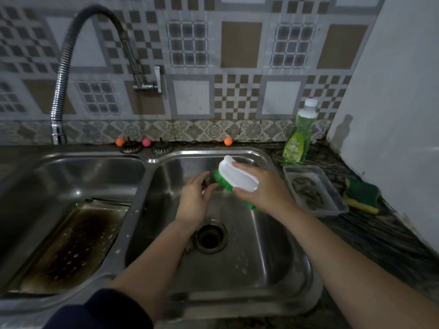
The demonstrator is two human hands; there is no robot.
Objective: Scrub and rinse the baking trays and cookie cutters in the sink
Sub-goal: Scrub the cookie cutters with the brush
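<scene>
My right hand [263, 191] grips a scrub brush [235, 178] with a white handle and green bristles, held over the right sink basin [249, 252]. My left hand [196, 198] is beside the bristles, its fingers closed on a small dark item that I cannot make out, mostly hidden by the fingers. A burnt, dark-stained baking tray [69, 243] leans in the left sink basin [83, 172]. A second small tray [316, 188] with grimy residue sits on the counter right of the sink.
A flexible metal faucet [61, 91] arches over the left basin, no water running. A green dish soap bottle [298, 136] stands at the back right. A green and yellow sponge [362, 194] lies near the wall. Two sink strainers [146, 148] rest behind the basins.
</scene>
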